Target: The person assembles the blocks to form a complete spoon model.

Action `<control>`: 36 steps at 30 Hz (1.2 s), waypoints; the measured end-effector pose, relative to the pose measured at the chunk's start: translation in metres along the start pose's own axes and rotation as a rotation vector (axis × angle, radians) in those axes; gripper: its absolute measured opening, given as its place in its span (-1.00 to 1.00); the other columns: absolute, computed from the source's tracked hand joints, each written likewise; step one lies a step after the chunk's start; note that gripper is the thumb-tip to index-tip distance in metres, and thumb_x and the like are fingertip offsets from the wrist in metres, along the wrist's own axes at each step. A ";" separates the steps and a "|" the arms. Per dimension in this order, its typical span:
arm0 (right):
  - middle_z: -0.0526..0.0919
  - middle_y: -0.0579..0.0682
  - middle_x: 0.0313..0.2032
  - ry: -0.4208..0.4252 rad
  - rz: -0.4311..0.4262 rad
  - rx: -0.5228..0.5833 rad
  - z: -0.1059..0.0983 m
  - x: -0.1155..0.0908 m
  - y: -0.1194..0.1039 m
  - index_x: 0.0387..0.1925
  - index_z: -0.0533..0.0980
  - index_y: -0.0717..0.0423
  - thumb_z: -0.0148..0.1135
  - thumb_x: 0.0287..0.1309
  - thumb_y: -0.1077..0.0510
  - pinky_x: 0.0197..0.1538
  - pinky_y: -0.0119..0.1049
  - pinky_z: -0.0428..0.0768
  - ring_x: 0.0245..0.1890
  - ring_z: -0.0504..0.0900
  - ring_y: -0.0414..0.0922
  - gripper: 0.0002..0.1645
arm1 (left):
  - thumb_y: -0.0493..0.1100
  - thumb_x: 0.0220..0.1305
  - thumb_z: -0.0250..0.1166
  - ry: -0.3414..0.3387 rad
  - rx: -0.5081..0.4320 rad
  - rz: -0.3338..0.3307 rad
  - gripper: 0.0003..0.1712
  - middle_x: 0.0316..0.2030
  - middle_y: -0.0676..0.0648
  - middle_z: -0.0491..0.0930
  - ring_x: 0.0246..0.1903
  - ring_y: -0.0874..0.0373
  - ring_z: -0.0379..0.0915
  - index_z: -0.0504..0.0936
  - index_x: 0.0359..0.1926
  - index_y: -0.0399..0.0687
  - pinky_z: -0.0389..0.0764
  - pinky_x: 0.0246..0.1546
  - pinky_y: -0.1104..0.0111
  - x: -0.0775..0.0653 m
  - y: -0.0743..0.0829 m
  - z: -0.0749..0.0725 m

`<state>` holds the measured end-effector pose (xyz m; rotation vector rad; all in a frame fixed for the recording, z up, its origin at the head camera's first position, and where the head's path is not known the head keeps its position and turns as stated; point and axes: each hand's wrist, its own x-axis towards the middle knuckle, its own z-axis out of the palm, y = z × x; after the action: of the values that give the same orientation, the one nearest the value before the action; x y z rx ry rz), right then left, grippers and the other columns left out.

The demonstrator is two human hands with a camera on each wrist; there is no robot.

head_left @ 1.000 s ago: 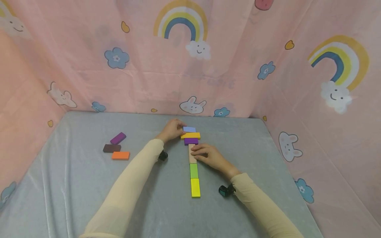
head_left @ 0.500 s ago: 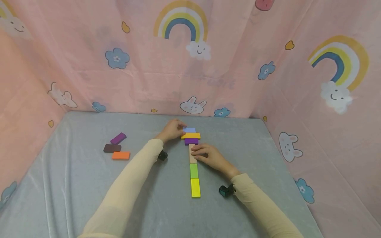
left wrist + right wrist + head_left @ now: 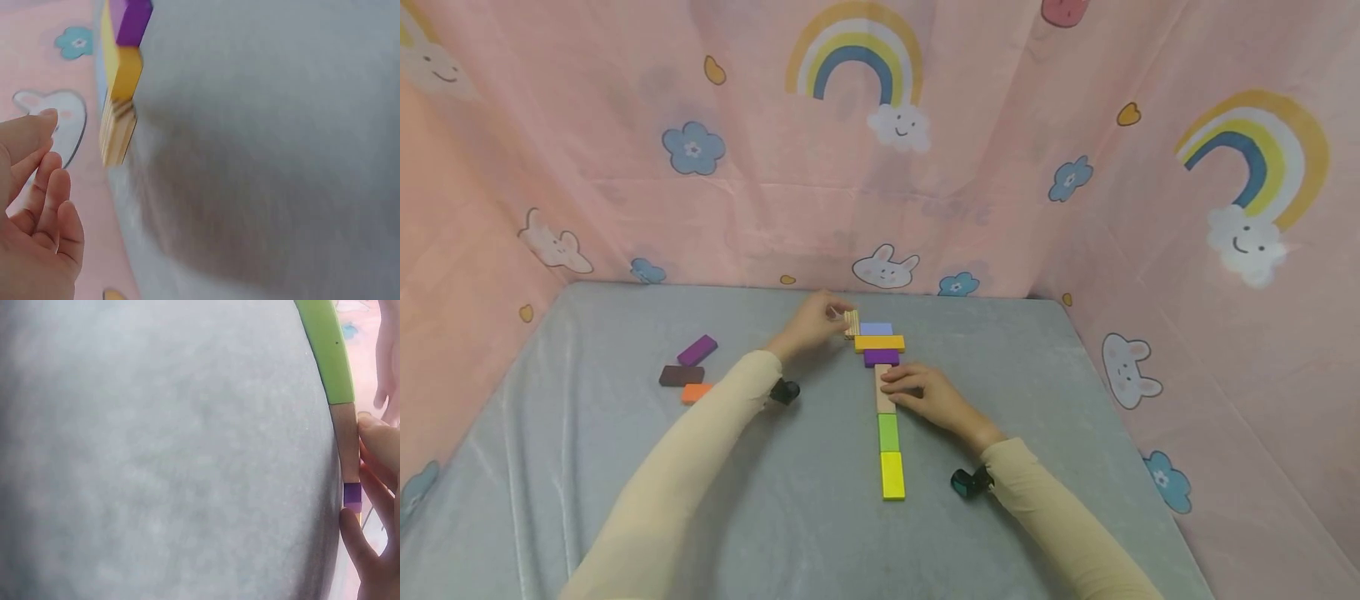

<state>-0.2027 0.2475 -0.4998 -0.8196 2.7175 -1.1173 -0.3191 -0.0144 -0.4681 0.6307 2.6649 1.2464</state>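
A row of flat wooden blocks lies on the grey cloth: yellow (image 3: 892, 477), green (image 3: 888, 433), plain wood (image 3: 883, 402), then purple (image 3: 881, 358), amber (image 3: 880, 343) and light blue (image 3: 876, 329) set crosswise. Left of the light blue one is a striped wooden block (image 3: 852, 323). My left hand (image 3: 812, 322) is beside that striped block; the left wrist view shows a gap between its loosely bent fingers (image 3: 47, 169) and the block, with nothing held. My right hand (image 3: 936, 398) rests its fingertips on the plain wood block, its thumb at the block's side.
Apart on the left lie a loose purple block (image 3: 697, 350), a dark brown block (image 3: 681, 376) and an orange block (image 3: 694, 393), the last partly hidden by my left sleeve. A pink patterned curtain (image 3: 760, 225) borders the table's back and sides.
My left hand has let go and drawn left from the row's far end, uncovering the striped block. The light blue block has shifted slightly nearer the amber one. My right hand has stayed put.
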 end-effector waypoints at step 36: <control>0.66 -0.12 0.13 -0.006 0.006 0.012 0.000 -0.001 -0.002 -0.02 0.70 -0.05 0.31 0.25 0.10 0.38 -0.02 0.46 0.27 0.54 -0.06 -0.72 | 0.03 0.33 0.31 0.054 0.012 -0.222 -0.31 0.24 -0.40 0.45 0.20 -0.31 0.38 0.40 0.36 -0.21 0.49 0.18 -0.17 -0.159 -0.101 -0.142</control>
<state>-0.2008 0.2474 -0.4985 -0.8108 2.7044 -1.1267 -0.2483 -0.2398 -0.4613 0.2952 2.6976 1.2020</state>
